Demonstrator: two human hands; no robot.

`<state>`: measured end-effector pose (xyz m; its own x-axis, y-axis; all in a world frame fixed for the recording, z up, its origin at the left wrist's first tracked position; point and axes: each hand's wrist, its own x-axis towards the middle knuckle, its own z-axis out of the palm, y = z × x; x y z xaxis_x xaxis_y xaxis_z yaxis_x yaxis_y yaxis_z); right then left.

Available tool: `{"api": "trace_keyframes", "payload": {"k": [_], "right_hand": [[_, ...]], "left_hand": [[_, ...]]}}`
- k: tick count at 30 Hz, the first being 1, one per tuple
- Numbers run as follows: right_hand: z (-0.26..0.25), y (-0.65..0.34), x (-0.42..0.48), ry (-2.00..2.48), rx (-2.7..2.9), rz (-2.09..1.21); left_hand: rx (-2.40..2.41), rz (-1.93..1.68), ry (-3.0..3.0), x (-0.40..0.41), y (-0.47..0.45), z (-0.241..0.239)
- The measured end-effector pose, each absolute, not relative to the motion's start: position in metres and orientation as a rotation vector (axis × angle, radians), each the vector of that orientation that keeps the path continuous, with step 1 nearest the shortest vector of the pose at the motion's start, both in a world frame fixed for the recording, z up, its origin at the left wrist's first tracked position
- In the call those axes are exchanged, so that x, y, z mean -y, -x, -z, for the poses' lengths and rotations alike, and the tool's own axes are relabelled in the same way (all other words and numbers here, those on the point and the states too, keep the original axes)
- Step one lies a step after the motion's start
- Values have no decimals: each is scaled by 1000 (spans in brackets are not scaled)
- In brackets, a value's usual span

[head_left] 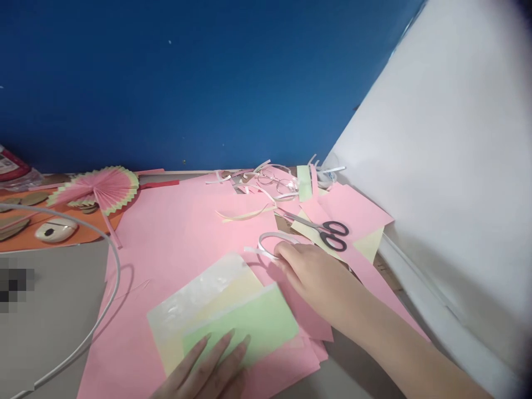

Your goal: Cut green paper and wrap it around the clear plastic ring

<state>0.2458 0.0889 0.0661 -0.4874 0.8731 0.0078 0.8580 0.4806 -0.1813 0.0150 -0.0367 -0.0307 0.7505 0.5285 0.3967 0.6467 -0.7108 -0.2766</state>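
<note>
My left hand (pixel 211 363) lies with its fingers stretched out over a sheet of green paper (pixel 257 318). Beneath the green sheet are a yellow sheet and a white glossy strip (pixel 199 293), all resting on large pink paper (pixel 162 233). My right hand (pixel 307 271) is closed, its thumb and fingers pinching a thin white strip (pixel 266 239) that curls into a loop above the pink paper. The fingertips' far side is hidden. Just beyond that hand lie scissors (pixel 320 227) with black handles, their blades pointing left.
A pile of cut paper strips with eyeglasses (pixel 276 180) lies at the back. Left are a pink-and-green pleated paper fan (pixel 100 191) and a white earbud case (pixel 56 229) on orange paper. A white cable (pixel 118 271) arcs across the left. A blue wall (pixel 187 83) stands behind.
</note>
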Motion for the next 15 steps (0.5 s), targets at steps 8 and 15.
{"api": "trace_keyframes", "payload": {"k": [8, 15], "right_hand": [[-84, -223, -73, 1162, 2770, -2], [-90, -226, -62, 916, 2822, 68]], "left_hand": [[973, 524, 2785, 6, -19, -18], [1981, 644, 2924, -14, 14, -54]]}}
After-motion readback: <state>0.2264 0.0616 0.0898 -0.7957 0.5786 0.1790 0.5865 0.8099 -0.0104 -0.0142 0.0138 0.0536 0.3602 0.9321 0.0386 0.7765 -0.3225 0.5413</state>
